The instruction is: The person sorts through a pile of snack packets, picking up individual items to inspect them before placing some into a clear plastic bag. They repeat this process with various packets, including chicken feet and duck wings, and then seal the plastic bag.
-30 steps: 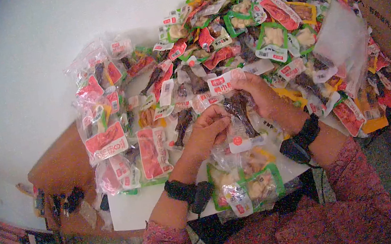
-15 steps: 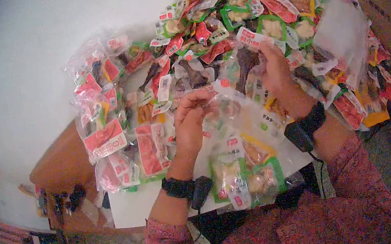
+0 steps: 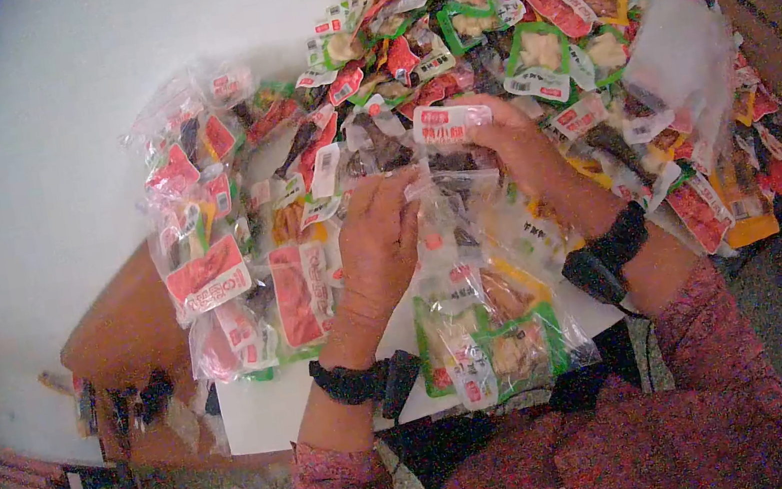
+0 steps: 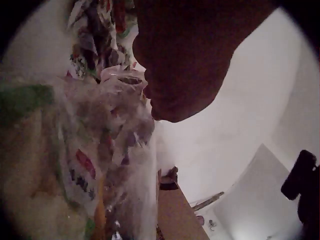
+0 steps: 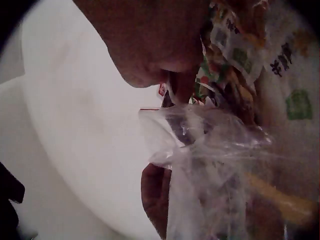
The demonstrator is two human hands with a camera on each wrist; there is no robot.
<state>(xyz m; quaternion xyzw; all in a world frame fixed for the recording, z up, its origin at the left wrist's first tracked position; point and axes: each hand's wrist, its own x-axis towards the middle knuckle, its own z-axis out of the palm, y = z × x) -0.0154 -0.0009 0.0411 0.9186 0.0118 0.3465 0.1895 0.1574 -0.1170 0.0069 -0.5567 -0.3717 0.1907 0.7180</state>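
In the head view, my right hand (image 3: 523, 149) pinches a packet with a white and red label (image 3: 454, 124). Its dark lower part reaches the mouth of a clear zip bag (image 3: 469, 223). My left hand (image 3: 378, 236) grips the left edge of that mouth with its fingertips. Green-edged packets (image 3: 518, 352) lie inside the bag's lower end. The left wrist view has my left hand (image 4: 185, 65) against the clear bag (image 4: 130, 165). From the right wrist, my right hand (image 5: 150, 45) is above the dark part of the packet (image 5: 175, 120), partly behind clear film.
A large heap of mixed packets (image 3: 544, 49) covers the back right of the white table (image 3: 72, 140). Filled clear bags (image 3: 208, 272) lie on the left. A crumpled translucent bag (image 3: 677, 60) rests on the heap, beside a cardboard box (image 3: 762, 17) at the far right.
My right hand has brought the labelled packet from above the heap down and left to the bag's mouth. My left hand has shifted slightly, still at the bag's edge.
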